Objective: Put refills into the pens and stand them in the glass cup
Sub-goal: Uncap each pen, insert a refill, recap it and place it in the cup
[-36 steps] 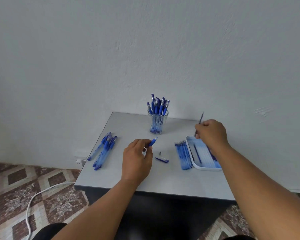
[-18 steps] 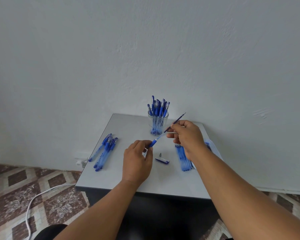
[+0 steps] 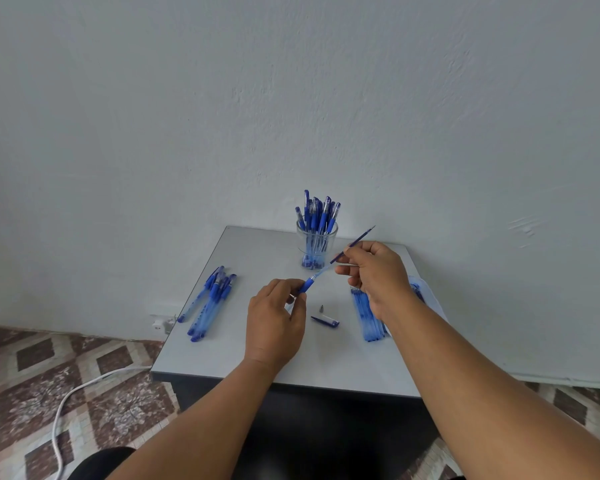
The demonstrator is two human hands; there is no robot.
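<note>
The left hand point(image 3: 274, 323) grips a pen barrel point(image 3: 313, 278) by its blue end, above the worktop point(image 3: 257, 251). The right hand point(image 3: 378, 275) pinches a refill point(image 3: 355, 242) (slanting toward 1 o'clock) at the barrel's open end. The glass cup point(image 3: 316, 247) stands at 12 o'clock.

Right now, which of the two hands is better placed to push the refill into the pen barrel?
The right hand. It already pinches the refill, whose lower end points toward the open end of the pen barrel. The left hand grips that barrel by its blue grip and only needs to steady it.
</note>
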